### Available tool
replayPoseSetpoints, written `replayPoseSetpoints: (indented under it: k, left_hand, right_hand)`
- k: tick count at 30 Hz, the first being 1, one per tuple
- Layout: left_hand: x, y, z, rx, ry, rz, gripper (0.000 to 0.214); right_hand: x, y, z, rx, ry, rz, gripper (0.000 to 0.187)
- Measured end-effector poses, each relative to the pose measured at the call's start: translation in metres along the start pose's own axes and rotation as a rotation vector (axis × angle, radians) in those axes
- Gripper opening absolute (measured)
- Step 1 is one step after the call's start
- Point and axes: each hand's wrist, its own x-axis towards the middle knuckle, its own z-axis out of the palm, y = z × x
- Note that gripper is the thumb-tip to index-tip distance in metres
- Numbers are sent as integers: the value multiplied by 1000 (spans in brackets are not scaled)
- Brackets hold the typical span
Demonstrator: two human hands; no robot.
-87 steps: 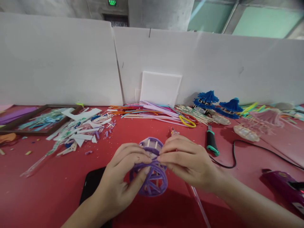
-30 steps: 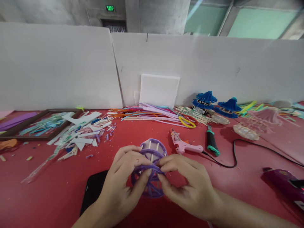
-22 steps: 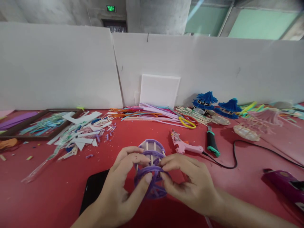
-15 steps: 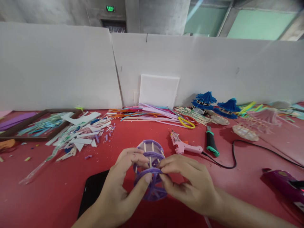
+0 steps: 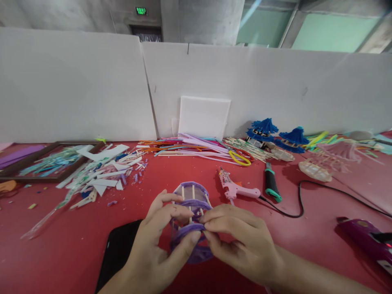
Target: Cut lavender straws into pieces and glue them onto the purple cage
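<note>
Between both hands is a small round frame of pale sticks ringed with purple fuzzy pipe cleaners. My left hand grips it from the left, thumb on the near purple ring and fingers bent over its side. On the right, my right hand pinches the same near ring between thumb and fingertips. Part of the frame is hidden behind the fingers. A black phone lies partly under my left forearm. Beyond my right hand rests a pink glue gun.
A utility knife and a black cord lie right of the glue gun. Farther back are pipe cleaners, yellow-handled scissors and blue-roofed models. Paper scraps and a brown frame lie left; a purple device sits right.
The purple-ringed frame has shifted slightly down and left and tilted a little. My left thumb has slid right along the near ring, closer to my right fingertips.
</note>
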Motion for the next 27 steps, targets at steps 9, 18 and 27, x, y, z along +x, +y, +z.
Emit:
replayPoseSetpoints:
  k: [9, 18, 27]
  left_hand:
    - [-6, 1, 1, -38, -21, -26, 39]
    - [-6, 26, 20, 205, 253, -28, 92]
    - [-6, 12, 23, 40, 230, -369, 59]
  right_hand:
    - [6, -4, -6, 44, 42, 145, 17]
    - [29, 14, 3, 424, 148, 844, 13]
    - [18, 19, 10, 357, 101, 905, 16]
